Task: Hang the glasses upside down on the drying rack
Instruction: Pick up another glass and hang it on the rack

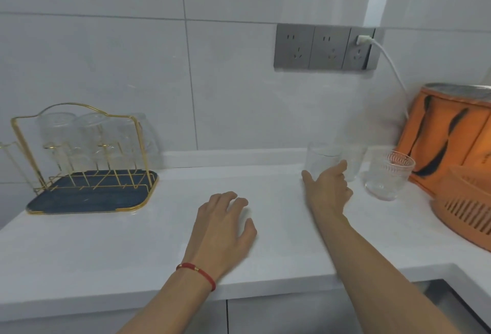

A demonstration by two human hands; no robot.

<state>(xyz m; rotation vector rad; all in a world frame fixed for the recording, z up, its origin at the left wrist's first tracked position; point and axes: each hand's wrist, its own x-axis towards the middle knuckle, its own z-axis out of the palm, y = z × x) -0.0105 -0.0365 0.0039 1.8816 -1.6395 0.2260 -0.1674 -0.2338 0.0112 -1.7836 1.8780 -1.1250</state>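
A gold wire drying rack (25, 147) on a dark blue tray (87, 198) stands at the left of the white counter (106, 248). Several clear glasses (57, 131) hang upside down on its pegs. At the right, a plain clear glass (320, 159) stands upright near the wall, a second plain glass (354, 160) behind it, and a ribbed glass (389, 174) further right. My right hand (329, 190) is open, thumb and fingers spread just in front of the first plain glass. My left hand (225, 227) rests palm down on the counter, holding nothing.
An orange bag (446, 137) and an orange slatted basket (467, 206) crowd the right end. Grey wall sockets (324, 46) carry a white plug and cable (390, 65). The counter's front edge runs below my wrists, and a sink corner (451, 301) shows at bottom right.
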